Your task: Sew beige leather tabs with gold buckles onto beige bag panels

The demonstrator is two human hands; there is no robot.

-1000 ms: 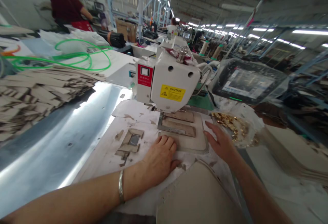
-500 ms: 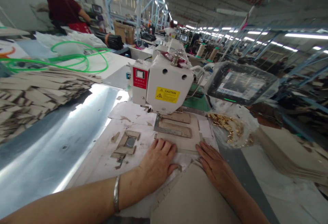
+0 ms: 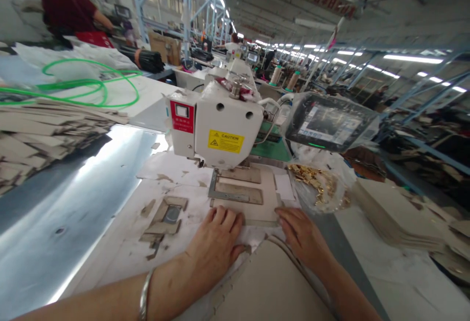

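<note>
A flat beige panel (image 3: 270, 201) lies beneath the head of a white sewing machine (image 3: 223, 122), under an L-shaped metal clamp (image 3: 229, 195) with beige strips. My left hand (image 3: 216, 237) rests palm down at the panel's near left edge, fingers stretched forward onto it and thumb out to the side. At the near right corner, my right hand (image 3: 303, 235) touches the panel with its fingertips, fingers extended and slightly bent. Neither hand grasps anything visible. Close to me, between my forearms, are larger beige pieces (image 3: 271, 286) with a stitched or notched left edge.
On the right are a plastic bag of gold-coloured metal parts (image 3: 321, 186), a stack of beige panels (image 3: 396, 213) and a control screen (image 3: 330, 122). Leftward lie a cut-out template (image 3: 165, 218), a heap of beige strips (image 3: 47, 139) and green tubing (image 3: 137, 93). A co-worker (image 3: 66, 7) stands far left.
The view has swung to the right, so everything appears farther left. My left hand stays at the panel's edge; my right fingers are a little more bent at the corner.
</note>
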